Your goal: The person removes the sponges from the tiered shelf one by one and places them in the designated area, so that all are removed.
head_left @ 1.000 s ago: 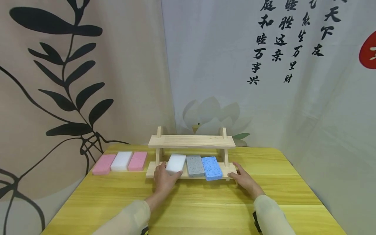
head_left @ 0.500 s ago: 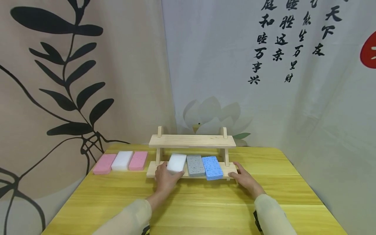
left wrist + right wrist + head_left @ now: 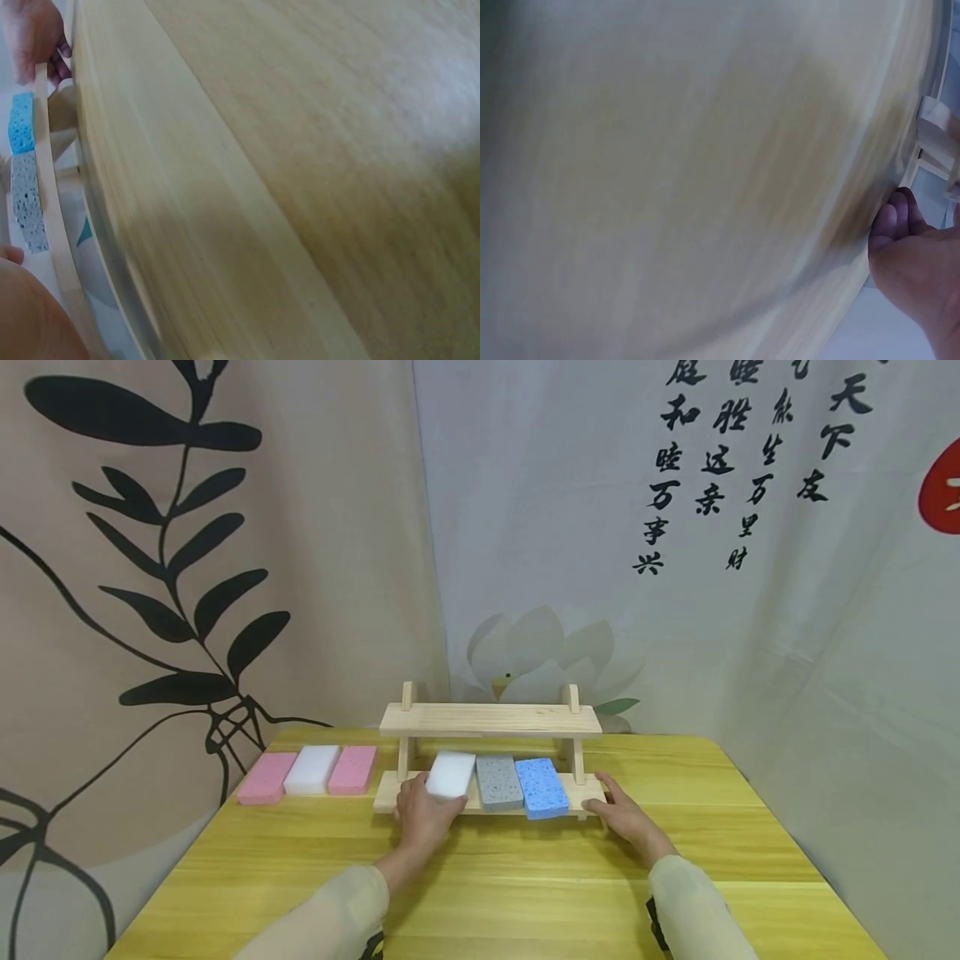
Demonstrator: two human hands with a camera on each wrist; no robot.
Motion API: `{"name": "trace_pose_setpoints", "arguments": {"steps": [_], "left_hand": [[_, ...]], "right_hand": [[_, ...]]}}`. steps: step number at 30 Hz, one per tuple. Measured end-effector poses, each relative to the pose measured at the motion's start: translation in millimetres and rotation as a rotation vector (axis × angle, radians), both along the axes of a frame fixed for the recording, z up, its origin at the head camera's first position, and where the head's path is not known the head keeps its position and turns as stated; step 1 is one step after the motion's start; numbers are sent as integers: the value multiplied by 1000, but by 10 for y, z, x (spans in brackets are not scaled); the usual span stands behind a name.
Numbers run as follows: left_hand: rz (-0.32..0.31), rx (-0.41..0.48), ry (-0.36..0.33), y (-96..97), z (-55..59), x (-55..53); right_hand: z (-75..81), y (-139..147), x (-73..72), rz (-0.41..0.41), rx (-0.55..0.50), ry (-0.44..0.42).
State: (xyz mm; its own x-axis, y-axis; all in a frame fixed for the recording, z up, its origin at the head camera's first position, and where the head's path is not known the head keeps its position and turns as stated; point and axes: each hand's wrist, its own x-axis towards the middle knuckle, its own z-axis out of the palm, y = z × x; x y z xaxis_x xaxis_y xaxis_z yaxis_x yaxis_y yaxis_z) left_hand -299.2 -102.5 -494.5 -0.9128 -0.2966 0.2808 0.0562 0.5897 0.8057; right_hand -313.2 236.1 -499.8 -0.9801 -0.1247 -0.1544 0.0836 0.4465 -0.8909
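A white sponge [image 3: 452,774], a grey speckled sponge [image 3: 499,782] and a blue one [image 3: 542,788] lean side by side on the lower board of a two-tier wooden shelf [image 3: 491,718]. My left hand [image 3: 424,817] grips the white sponge, fingers along its left side and thumb at its lower right corner. At the other end, my right hand [image 3: 628,821] holds the lower board, thumb over the front edge; its curled fingers [image 3: 901,214] show in the right wrist view. In the left wrist view, the white sponge is hidden behind my left hand [image 3: 34,315].
Left of the shelf, two pink sponges [image 3: 352,770] and a white sponge [image 3: 311,770] between them lie on the yellow wooden table [image 3: 525,893]. A printed cloth backdrop [image 3: 345,527] hangs close behind the table's back edge.
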Motion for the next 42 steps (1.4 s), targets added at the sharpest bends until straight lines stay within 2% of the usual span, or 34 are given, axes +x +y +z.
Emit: {"name": "trace_pose_setpoints", "arguments": {"steps": [13, 29, 33, 42], "left_hand": [[-7, 92, -32, -35, 51, 8], [10, 186, 9, -155, 109, 85], [4, 211, -4, -220, 106, 122], [-11, 191, -28, -424, 145, 259]], "right_hand": [[-10, 8, 27, -2, -8, -10], [-17, 22, 16, -6, 2, 6], [-18, 25, 16, -8, 6, 6], [8, 5, 21, -1, 10, 14]]}}
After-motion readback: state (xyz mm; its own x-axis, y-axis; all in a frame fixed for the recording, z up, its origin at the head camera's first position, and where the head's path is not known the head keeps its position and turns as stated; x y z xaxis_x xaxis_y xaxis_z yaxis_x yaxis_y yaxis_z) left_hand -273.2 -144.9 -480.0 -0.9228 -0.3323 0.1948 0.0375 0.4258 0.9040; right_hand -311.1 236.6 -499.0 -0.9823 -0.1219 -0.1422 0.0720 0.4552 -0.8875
